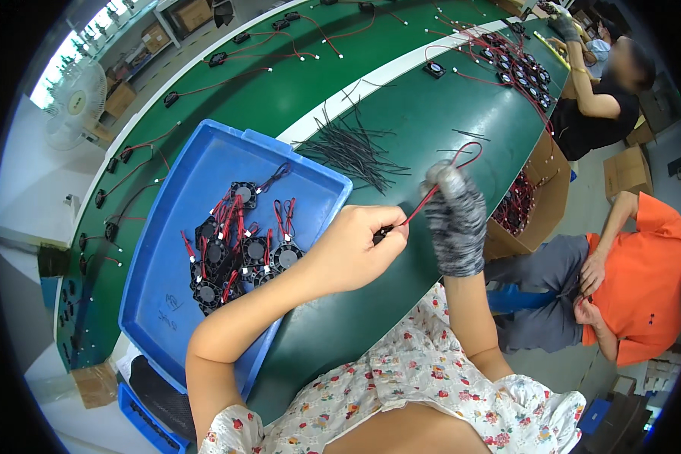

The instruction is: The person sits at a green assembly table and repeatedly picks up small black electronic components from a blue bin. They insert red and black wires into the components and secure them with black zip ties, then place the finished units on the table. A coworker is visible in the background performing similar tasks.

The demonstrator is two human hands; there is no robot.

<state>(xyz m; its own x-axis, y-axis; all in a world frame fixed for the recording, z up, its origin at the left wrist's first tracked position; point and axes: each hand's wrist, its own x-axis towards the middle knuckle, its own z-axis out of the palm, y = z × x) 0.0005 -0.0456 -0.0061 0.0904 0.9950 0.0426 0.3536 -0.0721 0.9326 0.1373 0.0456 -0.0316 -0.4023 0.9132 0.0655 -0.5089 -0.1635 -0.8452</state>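
My left hand (pixel 359 246) is bare and closed round a small black cooling fan (pixel 383 233), most of it hidden by my fingers. From the fan a red and black cable (pixel 471 147) runs to my right hand (pixel 455 219), which wears a grey mottled knit glove. My right fingertips pinch the cable, and a loop of it stands up above them. Beyond both hands, a loose pile of thin black ties (pixel 356 150) lies on the green table (pixel 310 333). Left of my left arm stands a blue tray (pixel 147 265) with several fans (pixel 216 251), their cables bundled.
Fans with loose cables lie along the green belt (pixel 257 83) behind a white rail. More fans (pixel 518 68) crowd the table's far right. A cardboard box (pixel 545 204) of cables stands at the right edge. Two people (pixel 632 280) work on the right.
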